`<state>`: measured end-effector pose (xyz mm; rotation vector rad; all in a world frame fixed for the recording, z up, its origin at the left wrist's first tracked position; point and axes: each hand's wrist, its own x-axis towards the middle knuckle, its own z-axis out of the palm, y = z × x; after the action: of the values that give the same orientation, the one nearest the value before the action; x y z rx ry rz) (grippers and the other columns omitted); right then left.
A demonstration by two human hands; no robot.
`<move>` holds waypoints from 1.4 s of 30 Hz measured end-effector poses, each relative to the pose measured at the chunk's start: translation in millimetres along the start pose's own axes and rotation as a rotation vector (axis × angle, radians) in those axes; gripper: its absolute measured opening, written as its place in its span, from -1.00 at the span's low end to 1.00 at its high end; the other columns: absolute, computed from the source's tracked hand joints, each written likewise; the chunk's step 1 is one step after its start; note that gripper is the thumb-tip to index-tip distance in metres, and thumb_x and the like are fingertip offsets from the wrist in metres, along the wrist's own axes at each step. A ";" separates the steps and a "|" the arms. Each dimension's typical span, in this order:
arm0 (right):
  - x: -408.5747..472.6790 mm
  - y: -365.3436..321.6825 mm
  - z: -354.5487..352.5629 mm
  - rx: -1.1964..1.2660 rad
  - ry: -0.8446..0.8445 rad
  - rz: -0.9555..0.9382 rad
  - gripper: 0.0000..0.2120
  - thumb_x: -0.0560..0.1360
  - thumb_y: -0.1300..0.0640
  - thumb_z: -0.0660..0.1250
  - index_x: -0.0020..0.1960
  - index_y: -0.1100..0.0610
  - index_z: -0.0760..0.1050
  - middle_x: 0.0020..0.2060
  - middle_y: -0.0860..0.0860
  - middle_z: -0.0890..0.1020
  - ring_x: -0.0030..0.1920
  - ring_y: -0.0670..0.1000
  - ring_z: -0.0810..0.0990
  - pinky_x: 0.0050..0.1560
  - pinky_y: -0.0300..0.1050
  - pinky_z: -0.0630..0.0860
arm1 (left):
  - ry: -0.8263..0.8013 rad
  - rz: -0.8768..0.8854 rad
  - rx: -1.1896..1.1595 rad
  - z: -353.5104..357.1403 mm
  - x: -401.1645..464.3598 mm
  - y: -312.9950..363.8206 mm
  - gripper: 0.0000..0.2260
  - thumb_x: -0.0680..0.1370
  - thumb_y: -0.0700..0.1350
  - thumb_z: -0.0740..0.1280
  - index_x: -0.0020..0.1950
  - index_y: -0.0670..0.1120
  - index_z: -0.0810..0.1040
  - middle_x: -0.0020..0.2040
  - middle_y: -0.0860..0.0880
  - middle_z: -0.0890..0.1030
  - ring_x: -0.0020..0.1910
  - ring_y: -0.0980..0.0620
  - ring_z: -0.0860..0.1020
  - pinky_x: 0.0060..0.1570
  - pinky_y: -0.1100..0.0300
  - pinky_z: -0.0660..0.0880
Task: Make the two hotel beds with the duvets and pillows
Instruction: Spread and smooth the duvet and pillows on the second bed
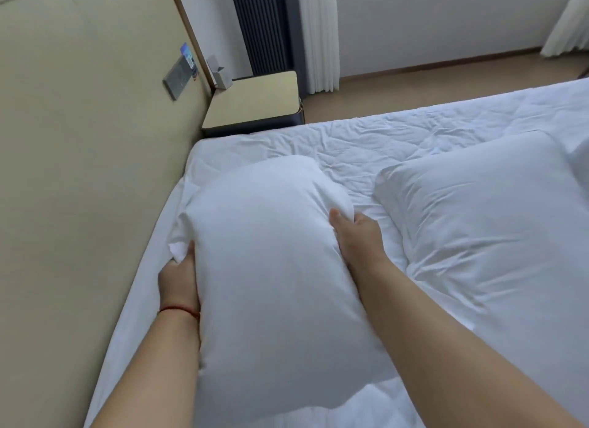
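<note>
A plump white pillow (271, 268) is held between both my hands above the head end of the bed, close to the beige headboard. My left hand (178, 277) grips its left edge, with a fold of the case bunched above the thumb. My right hand (357, 233) grips its right edge, fingers sunk into the fabric. A second white pillow (487, 223) lies flat on the bed to the right. The white sheet (334, 147) beneath is creased.
The padded beige headboard (79, 172) runs along the left, with a grey switch panel (178, 76). A beige-topped nightstand (255, 103) stands past the bed's far corner, a small white box (220, 75) on it. Curtains (318, 35) and brown floor lie beyond.
</note>
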<state>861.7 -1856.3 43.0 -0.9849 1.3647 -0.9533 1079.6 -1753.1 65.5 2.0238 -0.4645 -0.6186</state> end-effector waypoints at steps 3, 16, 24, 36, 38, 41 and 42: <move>-12.0 -66.6 -43.9 0.104 0.083 -0.129 -0.82 0.49 0.05 0.36 -0.19 0.15 0.57 -0.27 -0.04 0.63 -0.20 -0.03 0.60 -0.10 -0.13 0.53 | -0.023 0.164 -0.071 12.0 -31.6 59.3 -0.72 0.61 0.14 0.20 -0.14 -0.02 0.52 -0.15 -0.08 0.55 -0.09 -0.08 0.44 -0.17 0.16 0.35; -43.7 -116.6 -346.7 -0.022 0.357 -0.220 -0.72 0.52 -0.06 0.32 -0.12 0.16 0.60 -0.29 -0.01 0.65 -0.26 0.04 0.60 -0.11 -0.03 0.55 | -0.300 0.258 -0.028 188.3 -215.5 130.3 -0.63 0.63 0.02 0.21 0.30 -0.21 0.49 0.13 -0.13 0.55 0.16 -0.16 0.50 0.12 0.09 0.38; -33.1 -3.5 -435.8 -0.590 0.345 0.182 -0.49 0.54 -0.18 0.11 0.41 0.03 0.33 0.27 0.16 0.48 0.28 0.20 0.43 0.29 0.06 0.38 | -0.321 0.028 0.393 249.9 -253.5 63.3 -0.38 0.62 0.23 -0.02 0.51 -0.18 0.25 0.44 -0.29 0.34 0.42 -0.25 0.31 0.39 -0.03 0.22; -89.7 -34.9 -529.5 -0.438 0.504 0.080 -0.55 0.58 -0.11 0.17 0.34 0.14 0.39 0.26 0.06 0.51 0.19 0.09 0.50 0.07 -0.09 0.41 | -0.642 0.564 0.179 313.5 -409.9 146.8 -0.59 0.64 0.03 0.16 0.40 -0.17 0.42 0.36 -0.11 0.48 0.35 -0.06 0.42 0.31 0.10 0.34; -90.6 -37.2 -552.5 -0.429 0.521 0.083 -0.55 0.57 -0.11 0.19 0.34 0.14 0.38 0.25 0.06 0.52 0.18 0.10 0.50 0.07 -0.09 0.42 | -0.705 0.555 0.172 323.0 -433.4 151.7 -0.61 0.64 0.01 0.18 0.39 -0.17 0.43 0.31 -0.08 0.51 0.30 -0.04 0.46 0.18 0.19 0.34; -79.2 -43.1 -595.5 -0.432 0.566 0.084 -0.54 0.57 -0.11 0.20 0.34 0.15 0.38 0.26 0.08 0.51 0.21 0.13 0.49 0.10 -0.08 0.41 | -0.801 0.487 0.169 351.2 -454.6 161.0 -0.58 0.58 0.12 0.22 0.31 -0.13 0.48 0.20 -0.06 0.57 0.20 -0.06 0.52 0.22 0.07 0.43; -72.5 -45.9 -612.6 -0.446 0.584 0.078 -0.54 0.56 -0.11 0.20 0.34 0.16 0.38 0.26 0.09 0.51 0.22 0.13 0.49 0.10 -0.08 0.40 | -0.833 0.455 0.164 364.2 -460.7 164.6 -0.56 0.52 0.18 0.22 0.22 -0.10 0.52 0.13 -0.04 0.59 0.15 -0.07 0.54 0.24 -0.04 0.46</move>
<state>250.8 -1805.1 125.8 -1.0061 2.1579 -0.9339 481.8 -1827.5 160.5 1.6371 -1.4548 -1.1423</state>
